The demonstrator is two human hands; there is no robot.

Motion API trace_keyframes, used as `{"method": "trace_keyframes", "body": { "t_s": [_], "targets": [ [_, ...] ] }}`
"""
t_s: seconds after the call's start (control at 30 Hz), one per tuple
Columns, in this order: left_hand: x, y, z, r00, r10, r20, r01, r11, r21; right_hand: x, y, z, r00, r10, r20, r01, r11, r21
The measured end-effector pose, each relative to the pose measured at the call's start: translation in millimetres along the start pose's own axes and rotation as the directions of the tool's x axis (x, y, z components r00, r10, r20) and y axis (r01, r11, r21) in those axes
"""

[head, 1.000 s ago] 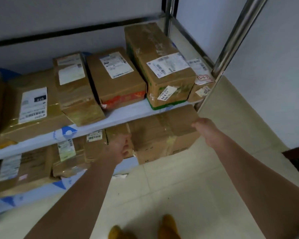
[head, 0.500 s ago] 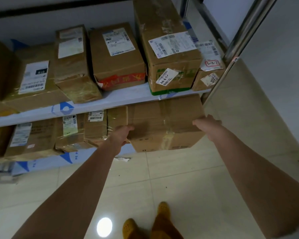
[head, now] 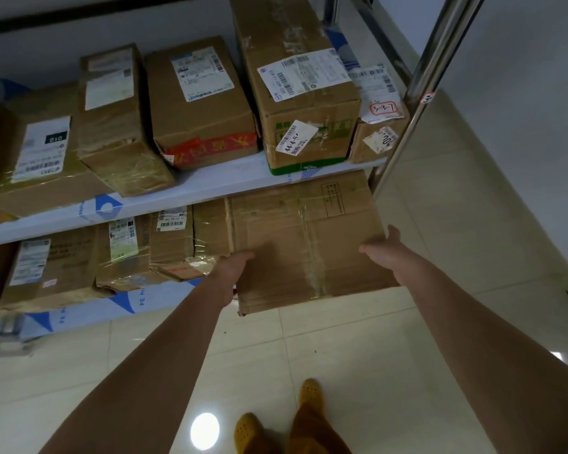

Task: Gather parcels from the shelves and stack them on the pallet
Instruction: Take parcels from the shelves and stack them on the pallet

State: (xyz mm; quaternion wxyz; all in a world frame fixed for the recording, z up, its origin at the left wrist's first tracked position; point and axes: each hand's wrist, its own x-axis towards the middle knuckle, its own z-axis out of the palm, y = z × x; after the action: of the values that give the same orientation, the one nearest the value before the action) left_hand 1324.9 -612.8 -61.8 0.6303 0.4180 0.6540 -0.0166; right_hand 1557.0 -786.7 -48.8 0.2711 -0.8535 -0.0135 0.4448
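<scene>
A large plain cardboard parcel (head: 305, 244), taped down its middle, sticks out from the lower shelf (head: 89, 311) over the floor. My left hand (head: 232, 267) grips its left side, thumb on top and fingers hidden beneath. My right hand (head: 382, 245) holds its right edge, fingers wrapped round the side. Half of the parcel hangs past the shelf's front edge. No pallet is in view.
The upper shelf (head: 191, 191) carries several labelled boxes, the tallest (head: 295, 86) right above the held parcel. More parcels (head: 125, 250) fill the lower shelf on the left. A steel upright (head: 417, 93) stands at the right corner. Tiled floor (head: 358, 355) and my yellow shoes (head: 310, 393) lie below.
Both hands have drawn the large parcel out of the lower shelf toward me, so that more of its top shows. The view has moved closer to the shelves.
</scene>
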Motion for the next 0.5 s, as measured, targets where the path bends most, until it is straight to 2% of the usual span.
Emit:
{"method": "trace_keyframes", "body": {
  "t_s": [0.17, 0.3, 0.4, 0.5],
  "targets": [
    [2, -4, -2, 1.000, -0.007, -0.029, 0.007, 1.000, 0.014, 2, 5, 0, 0.998, 0.068, 0.007, -0.068, 0.997, -0.045],
    [-1, -14, -1, 0.994, -0.102, 0.048, 0.098, 0.991, 0.091, 5, 13, 3, 0.996, 0.087, 0.022, -0.087, 0.996, -0.016],
    [0, -19, 3, 0.997, -0.066, 0.030, 0.061, 0.987, 0.147, 1, 13, 3, 0.995, 0.070, 0.070, -0.069, 0.998, -0.013],
    [5, -20, 3, 0.998, -0.064, 0.017, 0.063, 0.994, 0.094, 2, 7, 4, 0.991, 0.106, 0.085, -0.108, 0.994, 0.010]
  ]
}}
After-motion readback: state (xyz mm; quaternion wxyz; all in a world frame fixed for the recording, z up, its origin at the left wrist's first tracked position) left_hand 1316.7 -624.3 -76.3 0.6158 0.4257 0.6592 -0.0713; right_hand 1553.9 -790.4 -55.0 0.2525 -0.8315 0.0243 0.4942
